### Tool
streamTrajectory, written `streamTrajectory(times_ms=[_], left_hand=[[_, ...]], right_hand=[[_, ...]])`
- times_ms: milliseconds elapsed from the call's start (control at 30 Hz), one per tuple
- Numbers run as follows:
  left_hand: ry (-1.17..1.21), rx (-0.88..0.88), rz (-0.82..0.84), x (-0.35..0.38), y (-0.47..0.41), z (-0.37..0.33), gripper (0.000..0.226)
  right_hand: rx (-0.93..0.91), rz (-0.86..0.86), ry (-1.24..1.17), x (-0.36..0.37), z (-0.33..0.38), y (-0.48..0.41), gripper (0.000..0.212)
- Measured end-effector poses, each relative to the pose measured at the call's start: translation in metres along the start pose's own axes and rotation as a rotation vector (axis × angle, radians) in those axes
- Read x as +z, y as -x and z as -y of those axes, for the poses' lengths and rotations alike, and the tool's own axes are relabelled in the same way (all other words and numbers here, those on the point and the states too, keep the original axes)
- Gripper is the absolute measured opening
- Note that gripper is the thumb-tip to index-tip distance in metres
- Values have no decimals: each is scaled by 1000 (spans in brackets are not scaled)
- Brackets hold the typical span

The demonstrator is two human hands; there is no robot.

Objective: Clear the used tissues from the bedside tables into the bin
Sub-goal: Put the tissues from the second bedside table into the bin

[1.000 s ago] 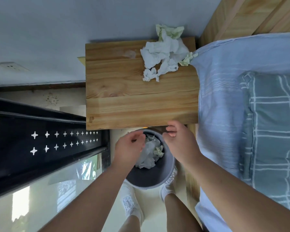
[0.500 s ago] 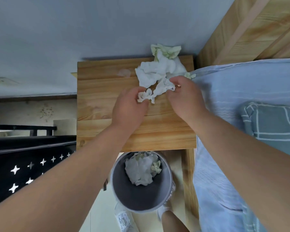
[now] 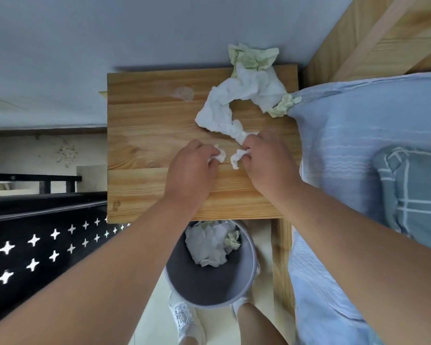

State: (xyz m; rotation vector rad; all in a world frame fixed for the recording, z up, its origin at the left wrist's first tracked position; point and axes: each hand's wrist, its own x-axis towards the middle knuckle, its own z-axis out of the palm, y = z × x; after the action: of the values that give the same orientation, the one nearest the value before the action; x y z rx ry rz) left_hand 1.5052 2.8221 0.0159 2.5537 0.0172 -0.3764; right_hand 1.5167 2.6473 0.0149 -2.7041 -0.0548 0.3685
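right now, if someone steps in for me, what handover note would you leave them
Left hand grips a small white tissue scrap; right hand pinches the near end of the crumpled white tissue pile on the pale wooden bedside table.
Done: white tissues lie in the round grey bin below the table's near edge.
Left: bin both handfuls, then the greenish tissues at the far right corner.
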Motion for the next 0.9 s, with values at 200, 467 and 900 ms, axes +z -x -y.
streamTrajectory(times_ms=[200,467,900], left_hand=[[118,-121,65,1,57,15,22],[408,-353,11,13,165,42,22],[313,-621,255,77,250,125,11]], right_hand=[[54,-4,-116,5,7,57,6],[169,26,-336,26,33,160,15],[403,301,-257,128,28,244,23]])
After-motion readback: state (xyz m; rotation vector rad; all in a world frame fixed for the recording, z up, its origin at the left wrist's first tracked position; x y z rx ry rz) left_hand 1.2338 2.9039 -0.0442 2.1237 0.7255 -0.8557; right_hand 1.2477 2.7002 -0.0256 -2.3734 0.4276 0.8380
